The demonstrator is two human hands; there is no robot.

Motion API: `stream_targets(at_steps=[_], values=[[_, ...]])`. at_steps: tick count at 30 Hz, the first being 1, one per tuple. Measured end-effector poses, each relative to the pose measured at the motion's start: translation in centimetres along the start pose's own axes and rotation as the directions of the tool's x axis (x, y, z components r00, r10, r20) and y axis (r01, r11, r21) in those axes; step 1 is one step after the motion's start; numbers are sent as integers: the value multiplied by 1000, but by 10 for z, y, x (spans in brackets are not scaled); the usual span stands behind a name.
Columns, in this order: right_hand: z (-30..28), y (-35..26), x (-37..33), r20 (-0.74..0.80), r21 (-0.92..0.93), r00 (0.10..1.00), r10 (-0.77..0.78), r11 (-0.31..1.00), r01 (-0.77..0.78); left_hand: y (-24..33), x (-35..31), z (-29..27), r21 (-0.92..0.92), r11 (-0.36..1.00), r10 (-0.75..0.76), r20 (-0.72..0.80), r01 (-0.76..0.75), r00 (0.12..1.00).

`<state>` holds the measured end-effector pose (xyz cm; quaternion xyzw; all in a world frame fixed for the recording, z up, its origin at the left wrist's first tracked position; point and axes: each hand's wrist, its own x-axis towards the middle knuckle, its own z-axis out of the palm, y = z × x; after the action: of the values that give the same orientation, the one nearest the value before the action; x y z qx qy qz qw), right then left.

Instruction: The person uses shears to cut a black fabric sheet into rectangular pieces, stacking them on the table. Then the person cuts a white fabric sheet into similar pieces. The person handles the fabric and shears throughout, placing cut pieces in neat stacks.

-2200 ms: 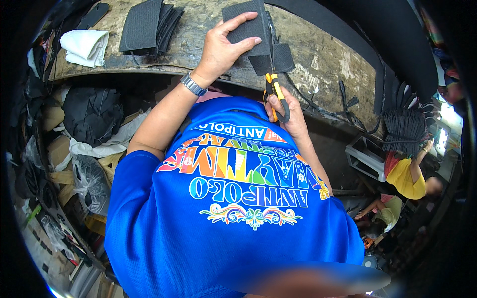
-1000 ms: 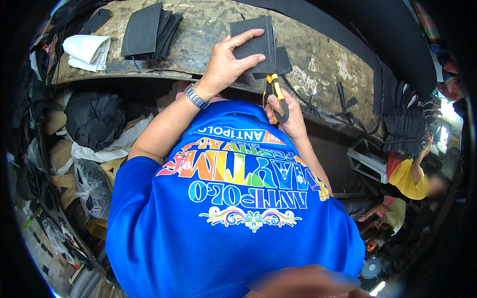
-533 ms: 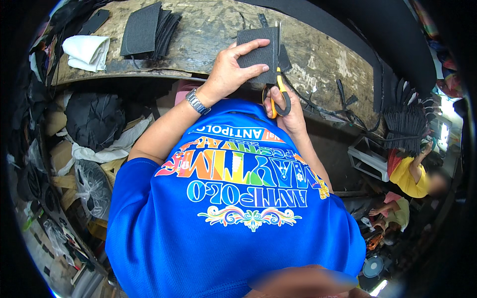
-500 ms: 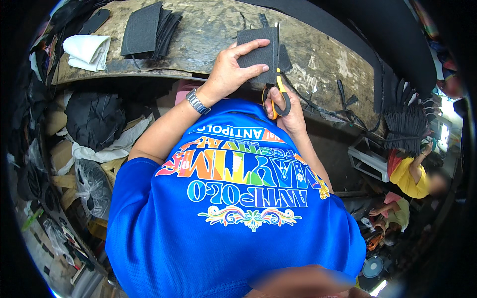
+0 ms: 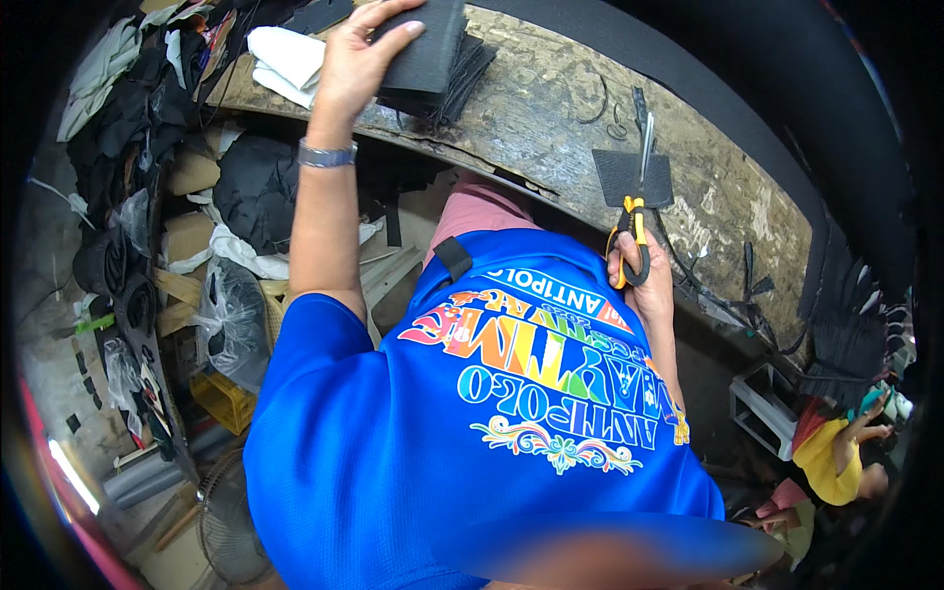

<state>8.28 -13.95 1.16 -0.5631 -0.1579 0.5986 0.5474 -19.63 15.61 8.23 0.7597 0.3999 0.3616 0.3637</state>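
Note:
My left hand (image 5: 352,67), with a metal watch on its wrist, is at the far left of the worktable. Its thumb and fingers grip a flat black fabric piece (image 5: 425,61), which lies over a stack of similar black pieces (image 5: 472,81). In my right hand (image 5: 651,287) is a pair of scissors (image 5: 634,214) with yellow and black handles. The blades point away from me and look nearly closed. Under them on the table lies a smaller black offcut (image 5: 612,177). How far the held piece rests on the stack cannot be made out.
A folded white cloth (image 5: 285,61) lies left of the stack. Thin black scraps (image 5: 755,280) are on the worn wooden worktable (image 5: 551,108). Bags and black cloth (image 5: 258,187) fill the space below left, near a fan (image 5: 231,521). Another person in yellow (image 5: 828,462) sits at right.
My left hand has carried the black fabric piece leftward from the scissors to the stack. The scissors remain in my right hand, and the offcut now lies uncovered beneath the blades. The view has shifted.

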Motion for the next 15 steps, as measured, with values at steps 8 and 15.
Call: stream_targets(at_steps=[8, 15], values=[[-7, 2, -3, -50, -56, 999, -19, 998, 16, -22, 3, 22, 684, 692, 395, -90, -232, 914], [-36, 17, -9, -178, 47, 984, 3, 999, 5, 39, -27, 131, 45, 957, 270, 209, -285, 940]])
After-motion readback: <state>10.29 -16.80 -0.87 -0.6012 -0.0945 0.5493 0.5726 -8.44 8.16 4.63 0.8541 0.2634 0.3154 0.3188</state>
